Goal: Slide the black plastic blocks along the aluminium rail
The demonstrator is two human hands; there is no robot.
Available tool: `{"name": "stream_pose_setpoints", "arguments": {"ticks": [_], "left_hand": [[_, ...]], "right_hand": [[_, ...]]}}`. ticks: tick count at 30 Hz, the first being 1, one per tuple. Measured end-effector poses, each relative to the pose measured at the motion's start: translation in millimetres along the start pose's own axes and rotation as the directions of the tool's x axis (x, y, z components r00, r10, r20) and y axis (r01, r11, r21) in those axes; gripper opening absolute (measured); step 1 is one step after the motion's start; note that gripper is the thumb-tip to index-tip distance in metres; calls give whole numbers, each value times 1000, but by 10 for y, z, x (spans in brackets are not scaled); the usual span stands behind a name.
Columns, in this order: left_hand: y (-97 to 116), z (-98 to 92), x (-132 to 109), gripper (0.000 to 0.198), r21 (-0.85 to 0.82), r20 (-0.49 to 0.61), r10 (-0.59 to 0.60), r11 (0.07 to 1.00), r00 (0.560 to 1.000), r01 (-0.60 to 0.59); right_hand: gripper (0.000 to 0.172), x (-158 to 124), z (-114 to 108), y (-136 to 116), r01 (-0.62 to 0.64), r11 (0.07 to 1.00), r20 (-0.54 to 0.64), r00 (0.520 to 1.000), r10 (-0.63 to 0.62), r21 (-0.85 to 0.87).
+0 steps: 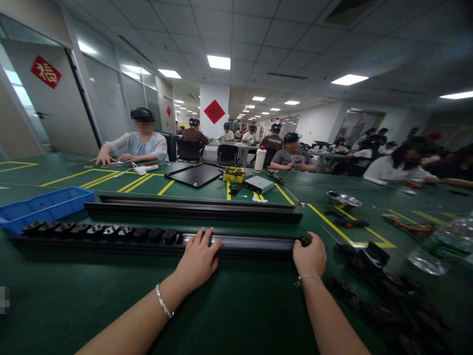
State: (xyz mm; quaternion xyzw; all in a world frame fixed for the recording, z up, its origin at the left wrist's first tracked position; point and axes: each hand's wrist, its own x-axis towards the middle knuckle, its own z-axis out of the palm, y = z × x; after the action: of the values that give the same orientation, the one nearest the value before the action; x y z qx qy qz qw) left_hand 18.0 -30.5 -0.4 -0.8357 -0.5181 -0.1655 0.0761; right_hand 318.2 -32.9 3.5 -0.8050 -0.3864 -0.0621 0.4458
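From the head camera, a long black rail (236, 245) is lying crosswise on the green table (221, 315), just in front of the person. The left hand (197, 259) is resting flat on the middle of the rail, fingers spread and released, gripping nothing. The right hand (309, 255) is sitting at the rail's right end, its fingers clenching around a small black piece (305, 241) that is touching that end. A row of black sockets (99, 231) is filling the rail's left part, while the stretch between the two hands is showing bare. Just behind the rail, a second rail (192, 209) is lying parallel to it. Beyond the rail's left end, a blue tray (44, 204) is standing. To the right of the rail, a heap of black parts (369, 276) is spreading over the table, with a plastic bottle (443, 244) lying further right and a metal bowl (343, 199) standing behind them. Well behind the rail, a black panel (195, 174) and a yellow box (233, 174) are sitting side by side, and other people are working at the table's far edge.
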Motion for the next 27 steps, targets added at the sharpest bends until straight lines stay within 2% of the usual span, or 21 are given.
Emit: {"name": "stream_pose_setpoints", "arguments": {"ticks": [12, 17, 20, 24, 27], "left_hand": [[9, -19, 6, 38, -1, 5, -1, 1000, 1000, 1], [14, -33, 7, 38, -13, 22, -9, 1000, 1000, 9], [12, -36, 5, 38, -14, 23, -12, 1000, 1000, 12], [12, -40, 6, 39, -13, 29, -8, 1000, 1000, 8], [14, -36, 6, 38, -15, 26, -6, 1000, 1000, 6]], "right_hand": [[47, 14, -23, -14, -25, 1000, 20, 999, 25, 2], [46, 45, -65, 2, -155, 987, 68, 985, 157, -39], [44, 64, -91, 11, -189, 980, 81, 978, 193, -56], [45, 72, -101, 19, -201, 978, 85, 975, 206, -63], [46, 78, -89, 43, -153, 987, 60, 986, 156, -40]]}}
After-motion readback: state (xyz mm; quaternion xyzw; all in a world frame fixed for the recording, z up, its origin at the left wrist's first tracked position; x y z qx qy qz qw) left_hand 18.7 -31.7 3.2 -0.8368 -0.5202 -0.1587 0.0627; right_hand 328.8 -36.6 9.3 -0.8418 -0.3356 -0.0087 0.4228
